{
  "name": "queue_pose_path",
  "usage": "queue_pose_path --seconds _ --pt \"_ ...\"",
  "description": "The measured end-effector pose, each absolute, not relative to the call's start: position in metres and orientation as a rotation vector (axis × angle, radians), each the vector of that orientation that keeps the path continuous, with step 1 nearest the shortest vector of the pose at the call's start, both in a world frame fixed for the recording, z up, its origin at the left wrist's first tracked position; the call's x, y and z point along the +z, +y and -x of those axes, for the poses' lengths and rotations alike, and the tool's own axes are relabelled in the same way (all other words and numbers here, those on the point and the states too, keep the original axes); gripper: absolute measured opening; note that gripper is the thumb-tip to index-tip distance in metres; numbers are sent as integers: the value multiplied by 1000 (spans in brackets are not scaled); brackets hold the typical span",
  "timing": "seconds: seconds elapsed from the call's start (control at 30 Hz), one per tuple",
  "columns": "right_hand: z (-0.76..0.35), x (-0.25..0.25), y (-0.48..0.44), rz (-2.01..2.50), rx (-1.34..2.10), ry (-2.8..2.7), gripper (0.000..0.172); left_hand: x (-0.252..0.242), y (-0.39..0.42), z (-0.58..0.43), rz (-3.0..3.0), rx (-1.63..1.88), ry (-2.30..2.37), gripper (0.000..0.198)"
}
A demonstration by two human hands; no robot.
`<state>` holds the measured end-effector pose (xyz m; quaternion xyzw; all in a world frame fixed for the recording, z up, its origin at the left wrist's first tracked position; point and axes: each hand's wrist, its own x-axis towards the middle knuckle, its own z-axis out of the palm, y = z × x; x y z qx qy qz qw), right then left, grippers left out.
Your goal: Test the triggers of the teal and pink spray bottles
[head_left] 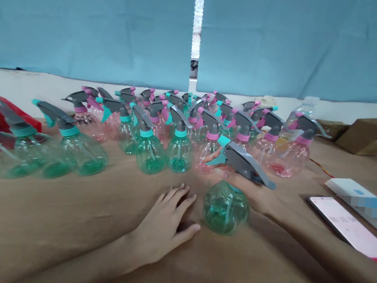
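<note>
My left hand lies palm down on the brown tabletop, its fingers stretched and slightly apart. Just right of its thumb stands a green clear spray bottle with a grey and teal trigger head. Behind that head is my right hand, blurred and mostly covered. A few of its fingertips show by the trigger, close to a pink spray bottle; whether they grip anything is hidden. Two more green spray bottles, one at the left and one beside it, stand beyond my left hand.
Many pink and green spray bottles crowd the back, with several green ones at the left. On the right lie a phone showing a timer, a white box and an open cardboard box. A blue curtain hangs behind.
</note>
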<state>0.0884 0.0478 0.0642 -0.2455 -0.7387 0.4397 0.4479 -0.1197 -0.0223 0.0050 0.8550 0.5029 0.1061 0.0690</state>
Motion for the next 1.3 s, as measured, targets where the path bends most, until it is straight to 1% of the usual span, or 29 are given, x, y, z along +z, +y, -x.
queue_pose_path --seconds 0.07,0.2,0.37,0.5,0.67,0.93,1.07,1.2,1.3 --pt "-88 66 47 632 1077 -1847 26 4 -22 120 -2577 336 1511 57" --pt "-88 69 45 683 1052 -1849 27 4 -23 121 -2571 346 1516 57" --pt "-88 70 45 754 1023 -1860 16 4 -23 120 -2570 321 1509 57" --pt "-89 66 47 722 1026 -1848 16 6 -22 119 -2569 306 1514 57" --pt "-91 62 46 743 1068 -1804 22 6 -22 119 -2569 344 1512 55" --pt "-90 70 43 705 1069 -1822 15 6 -22 120 -2551 369 1507 54" --pt "-86 74 40 724 1058 -1777 18 6 -21 120 -2558 334 1509 55" --pt "-82 73 40 749 1061 -1745 30 6 -23 120 -2560 309 1521 55" --pt "-81 72 39 884 978 -1777 34 7 -24 119 -2561 310 1512 55"
